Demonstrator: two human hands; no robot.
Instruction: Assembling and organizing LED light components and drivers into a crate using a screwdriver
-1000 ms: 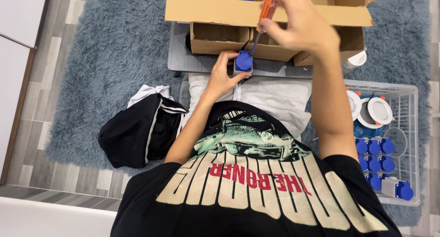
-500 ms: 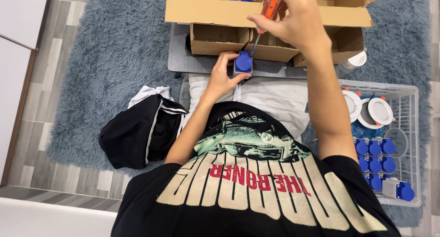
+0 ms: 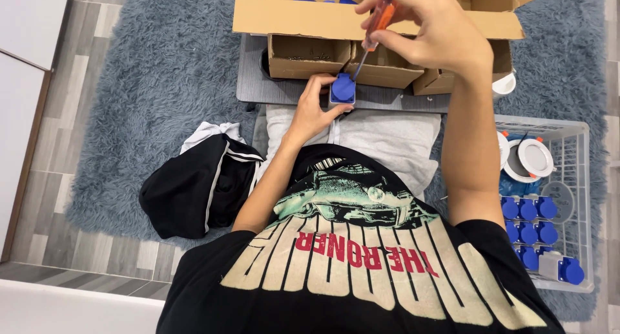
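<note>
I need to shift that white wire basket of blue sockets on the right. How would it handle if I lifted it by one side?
The white wire basket looks stiff, so it probably will not sag. It holds many blue sockets and round white lamps lying loose; tilted, they would likely slide to the low side and make it lopsided.

In front of you stands a large open cardboard box [image 3: 303, 17], and smaller cardboard boxes [image 3: 307, 56] sit on the low grey table [image 3: 258, 88]. A shaggy blue-grey rug [image 3: 155, 82] covers the wooden floor [image 3: 39, 179]. A black garment with white stripes [image 3: 194, 185] lies at your left. At your right, a white wire basket [image 3: 581, 179] holds blue sockets [image 3: 529, 234] and round white lamps [image 3: 535, 157].
</note>
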